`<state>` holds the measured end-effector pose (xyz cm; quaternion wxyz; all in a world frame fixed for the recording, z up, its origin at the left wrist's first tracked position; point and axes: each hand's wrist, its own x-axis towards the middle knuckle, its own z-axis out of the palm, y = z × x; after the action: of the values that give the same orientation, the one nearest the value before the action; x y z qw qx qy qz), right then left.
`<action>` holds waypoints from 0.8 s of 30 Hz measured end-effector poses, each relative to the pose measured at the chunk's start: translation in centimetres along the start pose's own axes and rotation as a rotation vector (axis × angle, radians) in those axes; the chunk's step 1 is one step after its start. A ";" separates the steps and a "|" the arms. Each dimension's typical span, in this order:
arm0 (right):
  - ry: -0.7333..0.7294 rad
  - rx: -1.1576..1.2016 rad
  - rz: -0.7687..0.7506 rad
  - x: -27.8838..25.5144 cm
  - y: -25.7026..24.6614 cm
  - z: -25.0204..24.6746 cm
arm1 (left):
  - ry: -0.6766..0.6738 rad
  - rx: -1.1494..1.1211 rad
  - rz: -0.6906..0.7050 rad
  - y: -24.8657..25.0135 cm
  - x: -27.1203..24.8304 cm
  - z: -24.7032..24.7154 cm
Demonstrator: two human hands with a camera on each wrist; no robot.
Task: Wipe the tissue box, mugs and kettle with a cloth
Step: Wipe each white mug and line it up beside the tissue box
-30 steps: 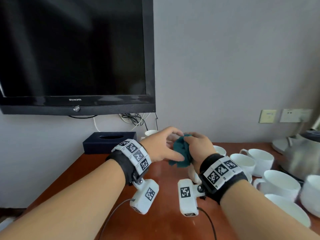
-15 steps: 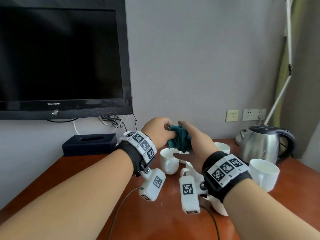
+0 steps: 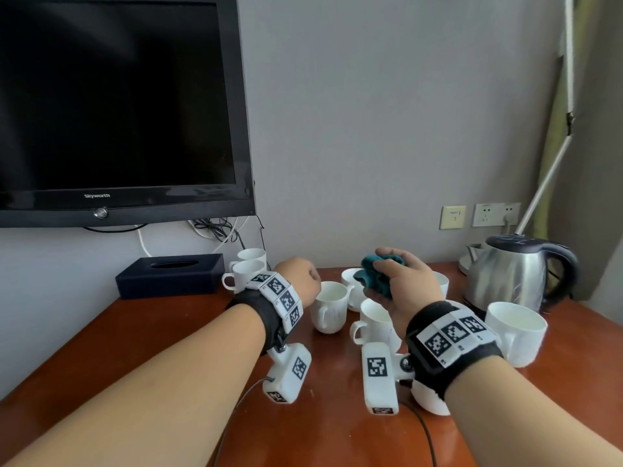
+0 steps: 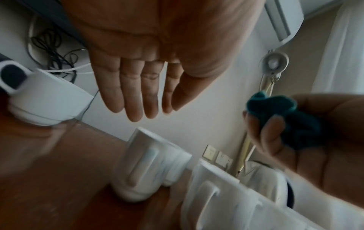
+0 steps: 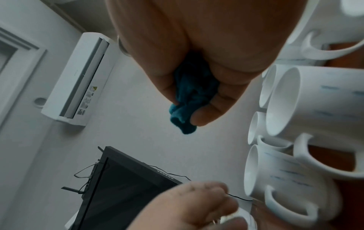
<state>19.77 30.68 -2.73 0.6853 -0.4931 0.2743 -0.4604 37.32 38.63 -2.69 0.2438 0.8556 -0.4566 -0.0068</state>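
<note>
"Skyworth" in small pale letters on the bottom bezel of the black TV point(image 3: 111, 106), above its round button. Air conditioner point(image 5: 78, 77) carries a yellow warning triangle sticker and label text too small to read. Nothing else legible.

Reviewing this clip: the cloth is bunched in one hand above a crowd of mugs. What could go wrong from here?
1. The mugs stand packed together under the right hand, so a reach with the bunched cloth could knock one against its neighbour or tip it.
2. The camera cables trail across the table near the closest mugs and might snag a handle.
3. The open left hand hovers just above a mug rim and could bump it.
</note>
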 end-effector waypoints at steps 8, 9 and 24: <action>-0.035 -0.014 0.011 0.1 1.0 0.1 | -0.193 0.088 -0.219 -1.3 0.8 3.9; -0.039 -0.005 0.020 0.1 1.2 0.1 | -0.218 0.085 -0.224 -1.3 0.8 4.1; -0.117 -0.018 0.056 -0.2 2.8 0.3 | -0.227 0.047 -0.245 -2.0 1.0 6.2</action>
<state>20.96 31.25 -5.22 0.7082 -0.5175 0.2518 -0.4089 37.97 36.19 -8.81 0.1681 0.9041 -0.3734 -0.1222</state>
